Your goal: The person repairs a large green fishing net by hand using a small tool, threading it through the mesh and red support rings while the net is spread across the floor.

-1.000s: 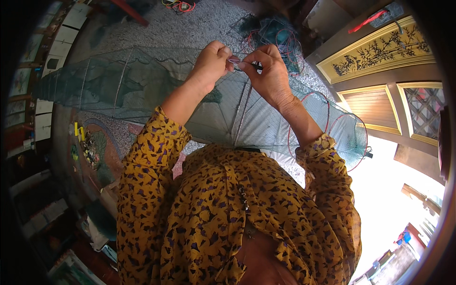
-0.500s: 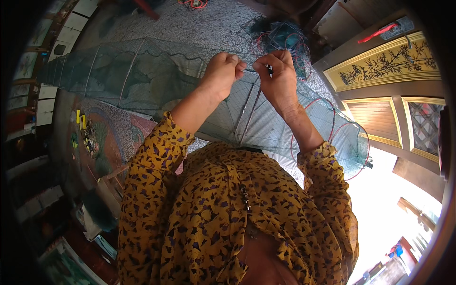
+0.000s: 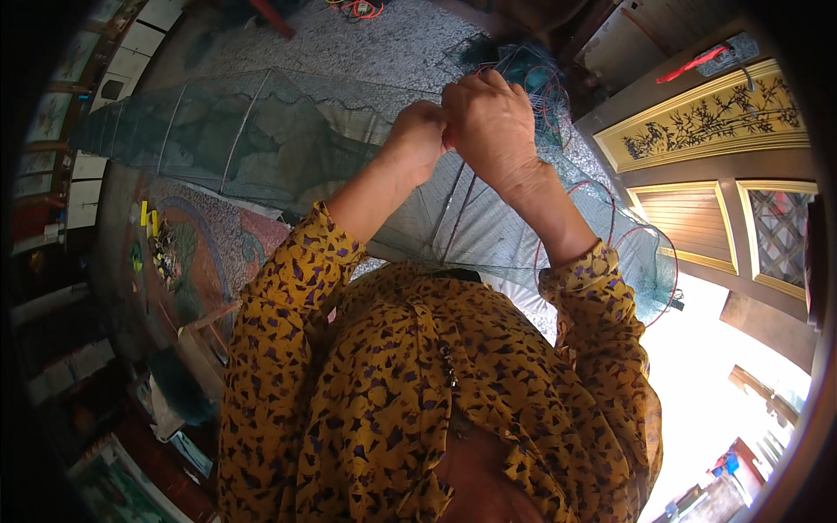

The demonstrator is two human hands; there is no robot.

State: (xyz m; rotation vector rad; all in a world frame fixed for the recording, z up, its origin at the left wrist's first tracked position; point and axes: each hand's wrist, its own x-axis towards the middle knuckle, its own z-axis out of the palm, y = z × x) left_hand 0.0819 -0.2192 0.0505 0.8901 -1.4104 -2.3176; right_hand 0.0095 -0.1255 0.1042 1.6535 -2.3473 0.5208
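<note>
A long green mesh fish trap point(image 3: 366, 213) stretches across in front of me, its netting held out by thin wire frames and round red hoops. At its far edge my two hands meet, raised over the netting. My left hand point(image 3: 418, 139) is closed on the edge of the net, its fingertips partly behind the other hand. My right hand point(image 3: 491, 118) shows its back, fingers curled down against the left fingertips; what it grips is hidden. A wire frame bar point(image 3: 453, 213) of the trap runs up toward both hands.
Beyond the hands, more bundled netting with hoops point(image 3: 523, 70) lies on the speckled floor point(image 3: 366, 52). Orange cord point(image 3: 362, 9) lies at the far edge. A panelled door point(image 3: 697, 174) stands on the right, beside a bright opening. Wooden pieces point(image 3: 205, 340) are at the left.
My right hand has rolled over and moved left against my left hand, its back now turned up. The gap between the hands has closed. The trap has barely shifted.
</note>
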